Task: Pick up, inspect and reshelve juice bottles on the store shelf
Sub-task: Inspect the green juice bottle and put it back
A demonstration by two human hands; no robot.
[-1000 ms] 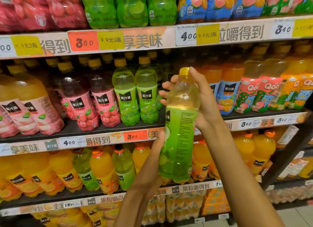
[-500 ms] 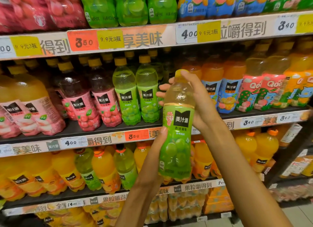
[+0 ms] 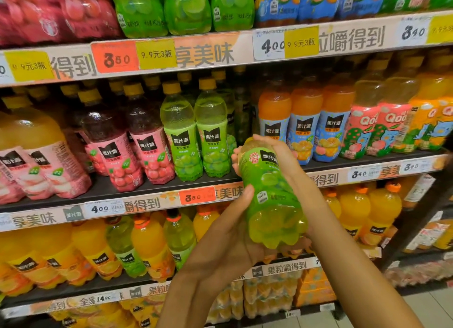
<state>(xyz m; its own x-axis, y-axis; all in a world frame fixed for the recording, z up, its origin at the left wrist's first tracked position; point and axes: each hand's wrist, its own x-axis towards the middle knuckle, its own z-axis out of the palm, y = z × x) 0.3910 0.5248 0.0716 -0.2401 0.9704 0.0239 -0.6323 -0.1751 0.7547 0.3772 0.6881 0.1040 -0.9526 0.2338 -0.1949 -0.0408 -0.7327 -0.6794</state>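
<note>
Now-tilted one bottle (image 3: 269, 195), two hands

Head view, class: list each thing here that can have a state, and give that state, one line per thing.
Green juice bottle: off the shelf, tilted with its base toward the camera, held in both hands.
Left hand: cups the bottle's lower end, thumb on the label.
Right hand: grips the bottle's top end, covering the cap.
Two green bottles on the middle shelf: upright, yellow caps on, labels facing out.
</note>
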